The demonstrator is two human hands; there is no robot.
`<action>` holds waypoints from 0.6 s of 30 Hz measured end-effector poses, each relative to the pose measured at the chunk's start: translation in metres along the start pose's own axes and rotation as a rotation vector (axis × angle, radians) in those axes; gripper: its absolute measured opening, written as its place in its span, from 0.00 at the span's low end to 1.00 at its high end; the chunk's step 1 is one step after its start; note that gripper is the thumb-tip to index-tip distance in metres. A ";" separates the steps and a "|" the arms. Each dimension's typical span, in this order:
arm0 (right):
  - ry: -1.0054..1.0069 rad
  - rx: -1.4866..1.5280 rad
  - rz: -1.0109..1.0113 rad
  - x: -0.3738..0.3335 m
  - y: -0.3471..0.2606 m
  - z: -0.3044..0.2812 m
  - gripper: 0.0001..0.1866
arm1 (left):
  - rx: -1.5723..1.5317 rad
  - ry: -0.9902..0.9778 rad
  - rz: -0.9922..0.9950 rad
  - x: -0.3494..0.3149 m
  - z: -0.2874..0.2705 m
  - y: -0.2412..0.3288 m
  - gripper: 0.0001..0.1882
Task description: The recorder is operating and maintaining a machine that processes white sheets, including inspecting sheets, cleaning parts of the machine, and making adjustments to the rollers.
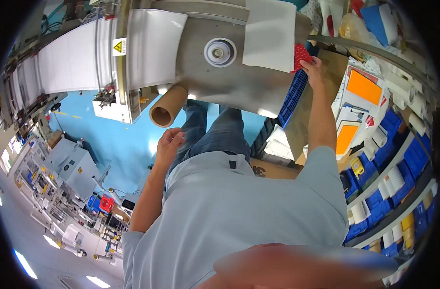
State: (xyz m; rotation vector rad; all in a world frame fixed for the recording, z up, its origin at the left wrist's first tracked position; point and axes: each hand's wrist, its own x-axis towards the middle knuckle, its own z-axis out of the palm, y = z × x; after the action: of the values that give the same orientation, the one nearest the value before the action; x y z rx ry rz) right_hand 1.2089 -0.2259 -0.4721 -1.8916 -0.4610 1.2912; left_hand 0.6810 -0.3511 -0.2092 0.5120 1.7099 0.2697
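My right hand (315, 71) reaches to the right end of the metal table. Its thumb and fingers close on the edge of a red piece with small pale dots (301, 54), which looks like cloth. That piece lies against the right edge of a stack of white sheets (269, 36), which may hide part of it. My left hand (170, 142) is held low in front of my body, fingers curled in, with nothing visible in them. Just above it, a brown cardboard tube (174, 102) points its hollow end towards me from the table's front left edge.
A roll of tape (220, 52) rests on the metal table (196, 43). White web material (155, 45) runs through a machine frame at left. Below my right arm are a blue crate (293, 98) and cardboard. Shelves with blue bins (376, 204) stand at right.
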 end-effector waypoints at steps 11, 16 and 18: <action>-0.136 0.447 0.081 -0.055 0.014 -0.074 0.18 | 0.075 -0.061 -0.100 0.021 0.001 -0.025 0.16; -0.209 0.343 0.062 -0.028 -0.003 -0.046 0.19 | 0.070 -0.105 -0.158 0.040 0.024 -0.036 0.15; -0.253 0.285 -0.005 -0.020 -0.021 -0.031 0.19 | 0.051 -0.176 -0.139 0.046 0.028 -0.048 0.15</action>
State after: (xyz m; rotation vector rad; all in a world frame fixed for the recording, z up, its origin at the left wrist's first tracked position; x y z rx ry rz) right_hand 1.2309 -0.2383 -0.4385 -1.4993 -0.3859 1.5140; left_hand 0.6932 -0.3741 -0.2767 0.4384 1.5756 0.0790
